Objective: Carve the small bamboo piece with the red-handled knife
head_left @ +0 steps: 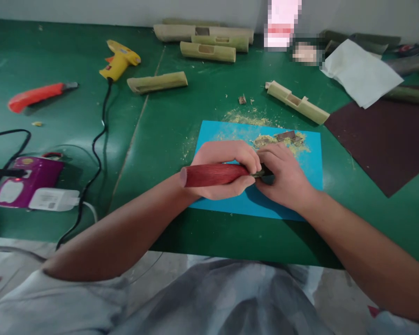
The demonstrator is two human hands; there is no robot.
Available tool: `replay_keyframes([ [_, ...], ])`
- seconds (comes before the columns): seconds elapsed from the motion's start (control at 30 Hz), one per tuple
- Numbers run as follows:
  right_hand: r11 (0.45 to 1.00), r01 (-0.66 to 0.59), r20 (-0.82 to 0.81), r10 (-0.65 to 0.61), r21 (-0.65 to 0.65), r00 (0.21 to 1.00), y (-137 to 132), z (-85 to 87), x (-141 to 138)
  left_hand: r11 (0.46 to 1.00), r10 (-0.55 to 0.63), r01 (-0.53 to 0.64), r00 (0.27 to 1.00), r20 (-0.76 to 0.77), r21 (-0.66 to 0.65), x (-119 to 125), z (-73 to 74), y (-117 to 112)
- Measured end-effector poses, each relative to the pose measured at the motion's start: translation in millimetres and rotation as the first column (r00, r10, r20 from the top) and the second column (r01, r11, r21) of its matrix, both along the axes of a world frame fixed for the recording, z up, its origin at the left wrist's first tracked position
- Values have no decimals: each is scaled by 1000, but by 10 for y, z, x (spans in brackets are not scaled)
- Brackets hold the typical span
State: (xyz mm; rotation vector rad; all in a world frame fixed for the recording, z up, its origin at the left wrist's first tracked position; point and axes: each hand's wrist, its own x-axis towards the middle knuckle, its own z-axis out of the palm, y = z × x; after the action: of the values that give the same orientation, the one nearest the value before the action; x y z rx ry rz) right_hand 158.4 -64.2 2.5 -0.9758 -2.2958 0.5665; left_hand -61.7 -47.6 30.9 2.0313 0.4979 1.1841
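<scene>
My left hand (226, 156) is closed around a tool with a red wooden handle (214, 175), its butt end pointing left. Only a short stretch of the tool's dark metal part shows; its tip is hidden by my fingers. My right hand (282, 174) meets the left at the tool's front end, its fingers curled together over something dark that I cannot make out. Both hands are above a blue sheet (309, 179). Just beyond them, dark brown chips (286, 136) lie among pale yellow shavings (302, 148).
Several cut bamboo tubes (207, 52) lie at the back; a notched one (296, 102) is nearer. On the left are a yellow glue gun (118, 63), a red-handled cutter (38, 96) and a purple power box (31, 179) with cables. Brown sandpaper (384, 144) and white paper (363, 72) lie right.
</scene>
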Motion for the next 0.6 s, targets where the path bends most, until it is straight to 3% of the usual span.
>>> replay_keyframes([
  [0.4, 998, -55, -37, 54, -43, 998, 8, -15, 16, 999, 2, -1, 1000, -28, 38, -68, -3, 37],
  [0.6, 996, -84, -97, 84, -6, 992, 35, -58, 29, 999, 34, -33, 999, -43, 19, -94, -23, -6],
])
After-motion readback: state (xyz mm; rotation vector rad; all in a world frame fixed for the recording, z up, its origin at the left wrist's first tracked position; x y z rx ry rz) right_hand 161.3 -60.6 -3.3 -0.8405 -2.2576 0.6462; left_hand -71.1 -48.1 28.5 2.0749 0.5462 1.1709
